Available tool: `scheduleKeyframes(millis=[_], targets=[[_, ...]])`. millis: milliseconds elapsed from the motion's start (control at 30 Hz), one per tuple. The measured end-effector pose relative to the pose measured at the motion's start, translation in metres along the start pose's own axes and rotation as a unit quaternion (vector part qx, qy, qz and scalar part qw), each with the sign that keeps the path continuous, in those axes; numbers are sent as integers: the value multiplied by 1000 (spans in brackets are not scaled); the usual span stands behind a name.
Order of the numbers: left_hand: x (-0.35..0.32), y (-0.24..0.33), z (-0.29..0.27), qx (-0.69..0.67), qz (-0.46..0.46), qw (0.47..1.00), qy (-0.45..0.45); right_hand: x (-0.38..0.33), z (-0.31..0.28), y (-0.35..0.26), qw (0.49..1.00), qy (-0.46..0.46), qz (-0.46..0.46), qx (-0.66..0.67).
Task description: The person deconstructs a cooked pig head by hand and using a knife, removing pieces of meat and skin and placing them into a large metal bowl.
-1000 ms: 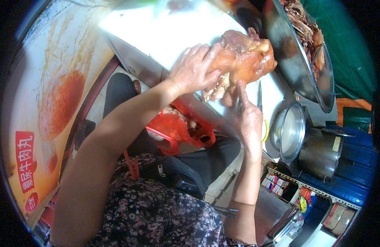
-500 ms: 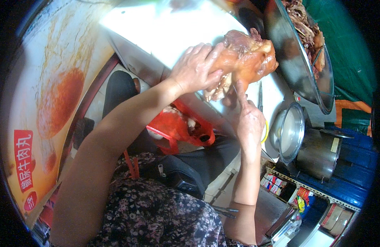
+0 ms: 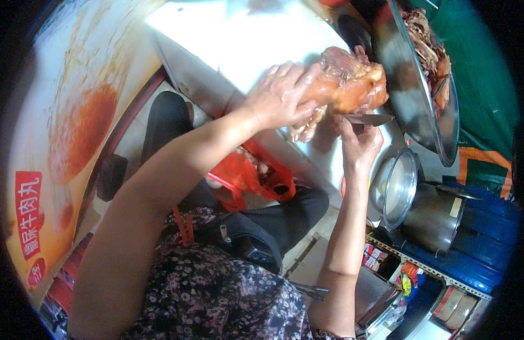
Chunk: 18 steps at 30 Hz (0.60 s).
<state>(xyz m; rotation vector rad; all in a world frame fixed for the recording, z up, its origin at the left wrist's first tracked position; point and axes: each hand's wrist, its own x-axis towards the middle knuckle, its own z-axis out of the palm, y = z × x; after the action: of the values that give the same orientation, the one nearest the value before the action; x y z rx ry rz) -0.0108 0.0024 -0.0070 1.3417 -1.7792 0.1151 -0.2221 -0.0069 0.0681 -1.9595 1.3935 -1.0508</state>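
A large chunk of cooked meat [image 3: 355, 85] with glossy orange-brown skin lies on the brightly lit white board [image 3: 216, 39]. My left hand [image 3: 282, 93] grips its left end, thumb on the skin and fingers spread over the far side. At the near right edge of the meat, my right hand [image 3: 361, 141] is closed on a knife. The knife's dark blade [image 3: 370, 119] points right, close beside the meat, and its handle is mostly hidden in my fingers. Paler torn meat [image 3: 301, 129] hangs out at the meat's lower left.
Beyond the board, a big metal basin [image 3: 446, 133] holds meat pieces. A steel bowl [image 3: 401, 187] and a metal pot [image 3: 435, 218] stand at the right on a blue surface [image 3: 483, 232]. Below the board's near edge hangs a red plastic bag [image 3: 250, 175]. A printed panel [image 3: 63, 141] rises at the left.
My right index finger was stretched against the meat; now that hand has drawn off to the right, with the knife blade turned sideways. My left hand keeps its grip on the meat.
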Motion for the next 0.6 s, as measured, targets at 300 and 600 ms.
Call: scheduleKeyframes(millis=[300, 600], targets=[[1, 3, -3, -9, -16, 1000, -22, 4, -8, 6, 987, 13, -67, -148], [1, 1, -3, -2, -18, 999, -28, 5, 5, -10, 982, -1, -94, -162]])
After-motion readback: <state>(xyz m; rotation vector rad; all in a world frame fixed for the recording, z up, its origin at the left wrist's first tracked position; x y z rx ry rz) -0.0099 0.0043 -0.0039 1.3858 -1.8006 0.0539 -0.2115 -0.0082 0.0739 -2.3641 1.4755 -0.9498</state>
